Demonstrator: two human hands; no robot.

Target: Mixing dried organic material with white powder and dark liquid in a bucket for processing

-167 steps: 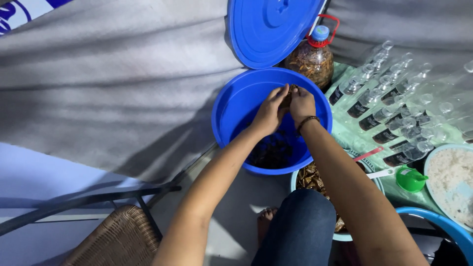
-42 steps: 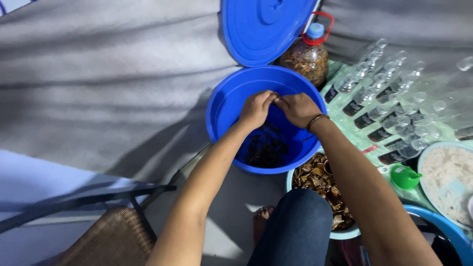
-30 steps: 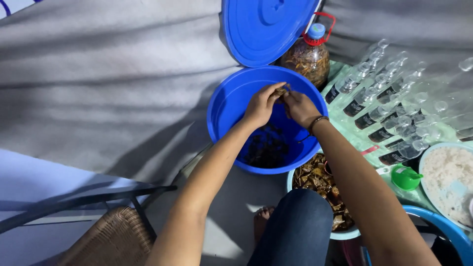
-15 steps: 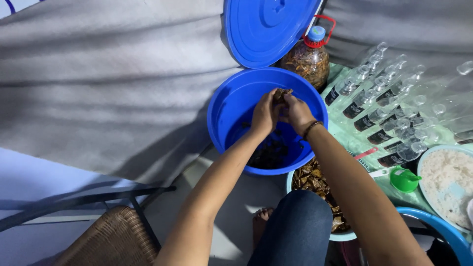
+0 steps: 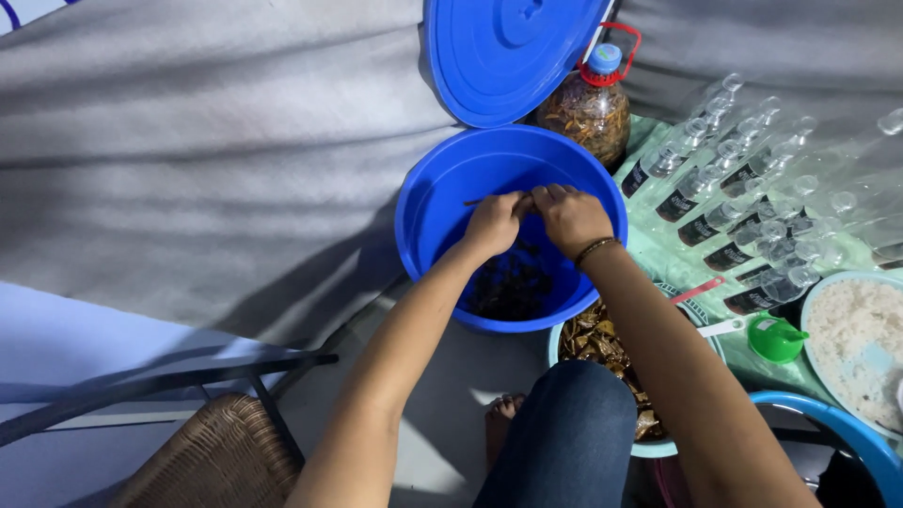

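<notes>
Since half a second ago, both hands, left hand and right hand, have dropped toward six o'clock over the blue bucket, fingertips pinching a thin brown strip between them.

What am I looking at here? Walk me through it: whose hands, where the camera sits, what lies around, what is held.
The camera sits on a person's head and looks down at their own two bare hands. The left hand and right hand meet over a blue bucket, pinching a small dark piece together; what it is cannot be told. Dark pieces lie at the bucket's bottom. Its blue lid leans behind it, beside a plastic jug of brown pieces. To the right lie rows of small clear bottles, a green funnel and a bowl of white grains.
</notes>
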